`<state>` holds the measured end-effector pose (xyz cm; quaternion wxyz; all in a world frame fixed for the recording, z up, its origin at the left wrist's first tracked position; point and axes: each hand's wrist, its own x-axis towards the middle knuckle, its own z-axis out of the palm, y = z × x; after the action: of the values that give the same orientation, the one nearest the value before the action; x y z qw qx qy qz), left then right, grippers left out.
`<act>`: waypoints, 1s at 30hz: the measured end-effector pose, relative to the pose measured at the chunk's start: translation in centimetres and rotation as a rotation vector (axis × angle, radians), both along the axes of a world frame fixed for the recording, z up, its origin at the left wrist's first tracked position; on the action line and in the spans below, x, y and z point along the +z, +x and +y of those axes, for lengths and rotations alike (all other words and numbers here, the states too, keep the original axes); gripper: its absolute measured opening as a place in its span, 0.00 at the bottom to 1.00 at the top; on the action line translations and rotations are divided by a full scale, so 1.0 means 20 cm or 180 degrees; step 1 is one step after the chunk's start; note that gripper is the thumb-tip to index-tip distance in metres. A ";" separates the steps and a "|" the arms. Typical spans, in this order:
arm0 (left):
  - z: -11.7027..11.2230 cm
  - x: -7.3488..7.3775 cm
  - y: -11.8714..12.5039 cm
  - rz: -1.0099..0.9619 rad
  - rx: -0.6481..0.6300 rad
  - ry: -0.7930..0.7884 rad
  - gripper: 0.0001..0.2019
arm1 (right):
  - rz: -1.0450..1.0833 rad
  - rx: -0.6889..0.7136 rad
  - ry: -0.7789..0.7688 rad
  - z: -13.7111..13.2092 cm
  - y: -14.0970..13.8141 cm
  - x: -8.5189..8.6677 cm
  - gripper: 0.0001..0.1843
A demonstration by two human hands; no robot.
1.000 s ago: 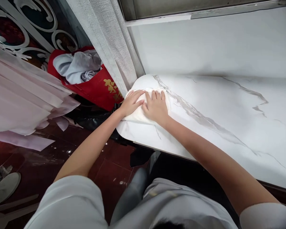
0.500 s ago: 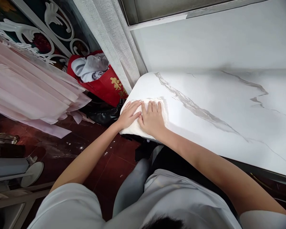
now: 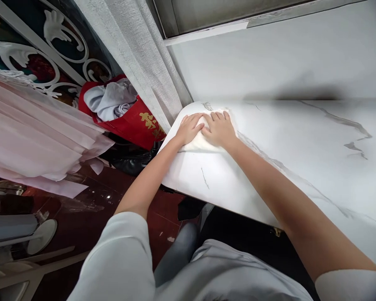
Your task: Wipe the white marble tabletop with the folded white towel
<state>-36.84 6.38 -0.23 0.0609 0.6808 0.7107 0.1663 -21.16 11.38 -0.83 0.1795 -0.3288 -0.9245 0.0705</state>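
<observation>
A white cloth lies on the white marble-patterned tabletop, close to its far left corner by the wall. My left hand and my right hand rest side by side on top of the cloth, palms down, fingers stretched flat and pointing toward the wall. Most of the cloth is hidden under them.
A grey curtain hangs just left of the table corner. Beyond it a red bag holds grey fabric. Pink pleated fabric hangs at the left over a dark red floor. Dark shoes lie by the table's edge.
Both hands have slid the cloth away from the near left edge of the table to the far corner by the wall.
</observation>
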 end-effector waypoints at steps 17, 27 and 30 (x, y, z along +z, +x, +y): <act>0.51 0.00 0.05 0.0029 -0.0230 0.0077 0.23 | 0.0033 -0.0381 0.0109 0.45 0.03 -0.05 0.31; 0.18 0.03 0.24 0.0120 -0.0239 -0.0051 0.23 | 0.0035 -0.0424 0.0445 0.14 0.21 -0.09 0.31; 0.02 0.02 0.31 0.0160 -0.0310 -0.0033 0.23 | -0.0010 -0.0446 0.0549 -0.04 0.31 -0.08 0.31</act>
<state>-30.59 6.69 0.20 0.0545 0.7182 0.6790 0.1423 -15.04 10.53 -2.47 0.2102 -0.3761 -0.9021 -0.0225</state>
